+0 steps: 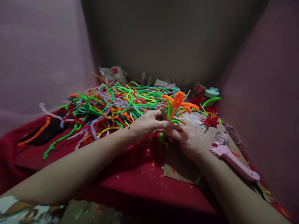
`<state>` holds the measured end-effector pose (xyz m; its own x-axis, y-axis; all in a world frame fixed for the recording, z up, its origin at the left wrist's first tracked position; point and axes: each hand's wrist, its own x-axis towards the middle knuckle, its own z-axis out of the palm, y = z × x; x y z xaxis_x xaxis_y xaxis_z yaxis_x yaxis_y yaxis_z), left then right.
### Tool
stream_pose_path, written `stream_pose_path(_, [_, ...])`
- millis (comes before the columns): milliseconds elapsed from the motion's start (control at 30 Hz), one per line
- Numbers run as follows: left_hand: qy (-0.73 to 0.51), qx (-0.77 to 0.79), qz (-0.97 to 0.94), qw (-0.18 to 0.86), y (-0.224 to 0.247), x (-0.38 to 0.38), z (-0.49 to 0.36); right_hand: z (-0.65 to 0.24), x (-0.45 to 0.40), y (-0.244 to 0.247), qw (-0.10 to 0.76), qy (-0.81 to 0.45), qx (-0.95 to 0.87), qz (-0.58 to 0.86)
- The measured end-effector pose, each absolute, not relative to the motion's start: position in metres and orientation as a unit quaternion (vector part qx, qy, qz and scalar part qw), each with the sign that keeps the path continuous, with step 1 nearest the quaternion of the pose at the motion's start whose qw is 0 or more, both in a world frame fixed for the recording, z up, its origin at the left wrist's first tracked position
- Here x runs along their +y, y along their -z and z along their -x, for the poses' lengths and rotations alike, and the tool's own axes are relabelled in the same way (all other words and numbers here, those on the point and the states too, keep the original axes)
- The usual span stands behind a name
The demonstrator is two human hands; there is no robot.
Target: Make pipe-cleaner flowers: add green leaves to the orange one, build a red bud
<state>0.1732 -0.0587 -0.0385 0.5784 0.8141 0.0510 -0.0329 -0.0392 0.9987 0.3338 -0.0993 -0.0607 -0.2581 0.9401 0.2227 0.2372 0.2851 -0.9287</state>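
Here, one orange pipe-cleaner flower (pixel 179 99), green-leaved, upright above the cardboard sheet's (pixel 182 165) far left part; stem pinched between the fingertips of left hand (pixel 149 123) and right hand (pixel 187 137). Left of it, one heap of multicoloured pipe cleaners (pixel 121 102).

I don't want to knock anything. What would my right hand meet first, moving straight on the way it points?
Your left hand, close against the fingers of your right hand. Past it, the heap of fuzzy stems seems next, though depth is unclear.
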Motion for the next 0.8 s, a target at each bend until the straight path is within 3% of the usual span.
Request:
stream_pose_path(200, [-0.329,0.313,-0.640,0.620,0.036,-0.064,-0.173,-0.332,-0.100,0.058,0.426,-0.405,-0.688,0.426])
stream_pose_path(567, [-0.260,0.251,-0.623,0.694,0.035,-0.058,-0.165,-0.333,-0.098,0.071,0.419,-0.532,-0.638,0.366])
stream_pose_path(800, [-0.233,0.222,-0.650,0.688,0.036,-0.054,-0.159,-0.336,-0.099,0.078,0.394,-0.571,-0.637,0.336])
